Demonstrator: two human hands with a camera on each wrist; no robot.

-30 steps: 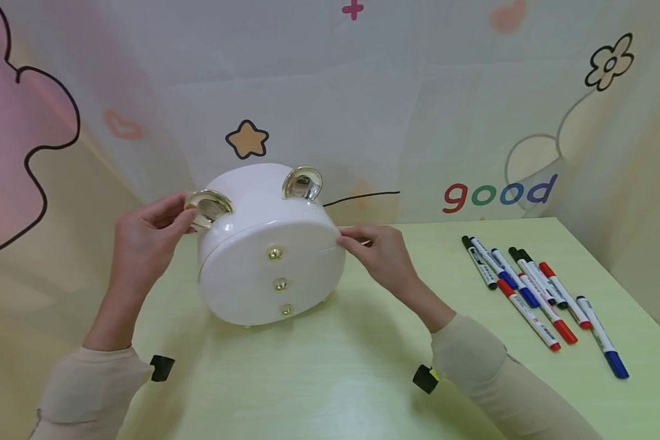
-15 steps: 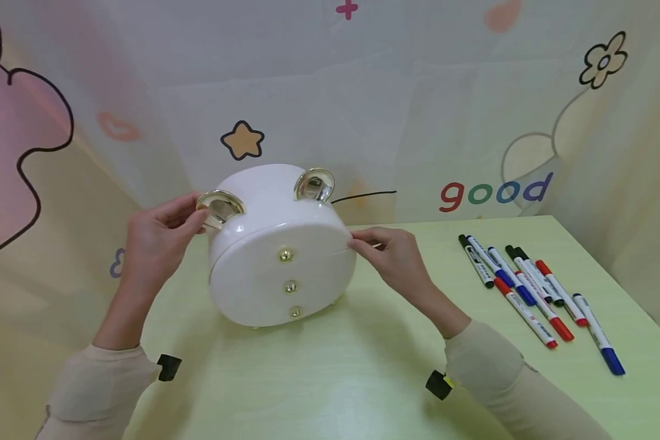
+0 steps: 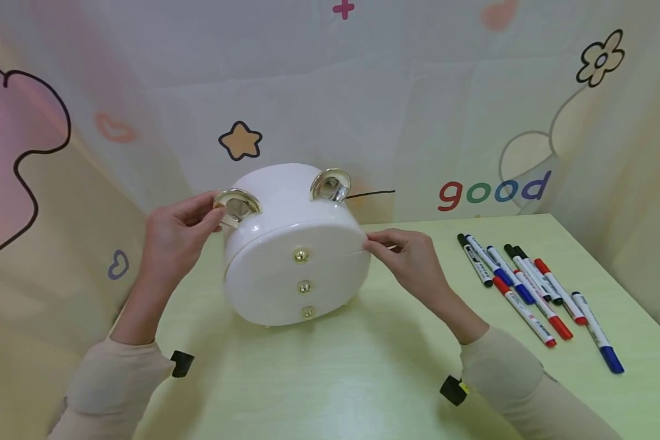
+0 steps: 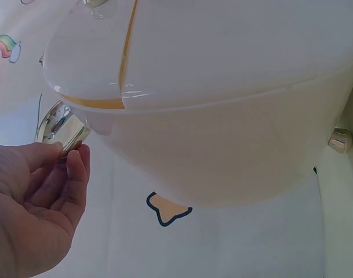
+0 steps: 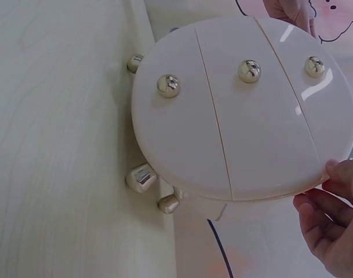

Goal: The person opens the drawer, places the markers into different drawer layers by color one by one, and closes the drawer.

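Observation:
A white, glossy oval drawer box (image 3: 264, 281) stands upright on the table, its front turned toward me. Three gold knobs (image 3: 300, 255) run down that front, and two gold ear-shaped handles (image 3: 331, 183) rise from its top. My left hand (image 3: 178, 238) pinches the left ear (image 3: 242, 206) between thumb and fingers. At the right edge of the front, near the top drawer, my right hand (image 3: 412, 263) pinches the rim. Seams (image 5: 213, 104) divide the front into drawers in the right wrist view. Small gold feet (image 5: 141, 176) show underneath.
Several whiteboard markers (image 3: 528, 287) with black, blue and red caps lie at the right of the pale green table (image 3: 319, 379). Behind the box hangs a printed curtain (image 3: 308, 110) with a star and the word "good".
The drawer box has shifted to the right across the table, with both hands keeping their grip on it. The head view has turned slightly. The markers have stayed in place.

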